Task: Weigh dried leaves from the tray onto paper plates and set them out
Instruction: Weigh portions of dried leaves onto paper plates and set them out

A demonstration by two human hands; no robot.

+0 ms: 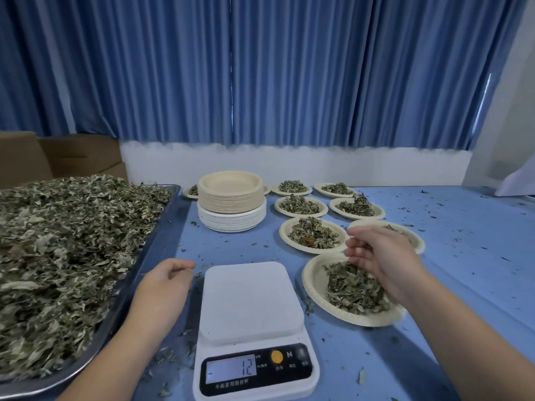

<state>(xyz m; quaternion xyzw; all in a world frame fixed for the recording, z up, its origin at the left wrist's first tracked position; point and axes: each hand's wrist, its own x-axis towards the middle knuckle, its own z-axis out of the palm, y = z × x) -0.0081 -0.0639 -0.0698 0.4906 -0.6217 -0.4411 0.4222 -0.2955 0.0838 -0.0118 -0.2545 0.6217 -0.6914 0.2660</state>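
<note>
Now the filled plate [314, 287] is seen just right of the scale [249, 299], its dried leaves [356, 287] under the right hand [385, 261], fingers loosely apart. The left hand [165, 285] is held loosely curled, empty, by the tray [170, 204]. Leaves could be swept off by that wrist, and the weighed portion spoiled.

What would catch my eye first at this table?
A big metal tray heaped with dried leaves fills the left side. Front and centre sits a white scale, nothing on it, between the left hand and right hand. To its right, paper plates of leaves line up beside a tall stack of empty plates.
</note>
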